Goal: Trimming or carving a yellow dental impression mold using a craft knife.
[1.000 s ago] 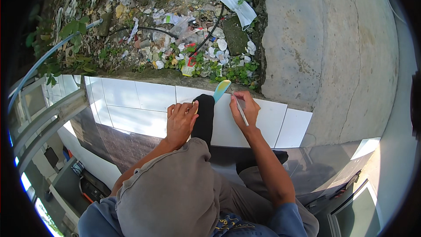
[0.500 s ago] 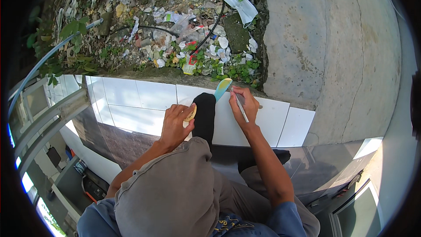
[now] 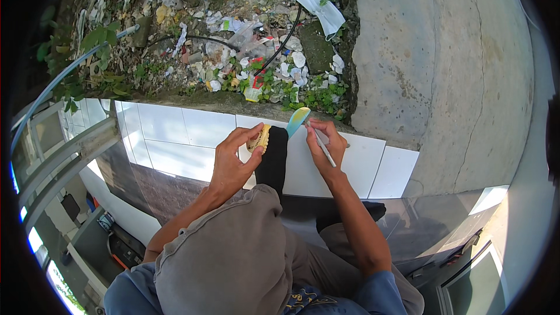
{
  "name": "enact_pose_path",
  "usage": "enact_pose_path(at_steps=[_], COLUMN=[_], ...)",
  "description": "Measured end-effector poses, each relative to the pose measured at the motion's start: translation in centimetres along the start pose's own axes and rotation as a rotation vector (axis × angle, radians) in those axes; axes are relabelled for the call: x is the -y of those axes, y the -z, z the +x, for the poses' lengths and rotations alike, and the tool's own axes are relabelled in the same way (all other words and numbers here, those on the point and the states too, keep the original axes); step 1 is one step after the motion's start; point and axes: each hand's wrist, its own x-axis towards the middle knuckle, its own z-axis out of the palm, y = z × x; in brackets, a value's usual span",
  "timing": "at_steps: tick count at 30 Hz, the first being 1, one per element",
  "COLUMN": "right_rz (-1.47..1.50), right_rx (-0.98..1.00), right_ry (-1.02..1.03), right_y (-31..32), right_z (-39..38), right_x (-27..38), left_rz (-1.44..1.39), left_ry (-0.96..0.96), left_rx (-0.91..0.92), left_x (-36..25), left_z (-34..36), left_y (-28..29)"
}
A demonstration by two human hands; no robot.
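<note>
Piece (image 3: 255, 142), yellowish, in left hand (image 3: 231, 160): bumpy edge (image 3: 266, 138) now showing.

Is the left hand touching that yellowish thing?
Touching: the head view shows the left hand holding the yellowish thing, with thumb and fingers pressed against its edges.

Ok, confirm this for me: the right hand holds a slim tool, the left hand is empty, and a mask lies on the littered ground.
Not quite: the head view shows the left hand holding a yellow piece. The rest stands: the right hand holds a slim tool, and a mask lies on the littered ground.
</note>
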Motion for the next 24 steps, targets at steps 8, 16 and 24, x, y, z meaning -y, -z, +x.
enact_pose_path(at_steps=[8,16,24], right_rz=[0.351,0.358,0.272], right_rx=[0.13,0.315,0.299], right_ry=[-0.001,0.359,0.43], right_y=[3.7,6.9,6.5], right_z=[1.6,1.2,0.3], right_x=[12.4,21.9,21.7], left_rz=[-0.663,-0.819,-0.883], left_ry=[0.079,-0.009,0.026], left_rx=[0.279,0.496,0.521], left_x=[-7.3,-9.7,-9.9], left_z=[-0.3,-2.0,-2.1], left_y=[4.8,7.5,7.2])
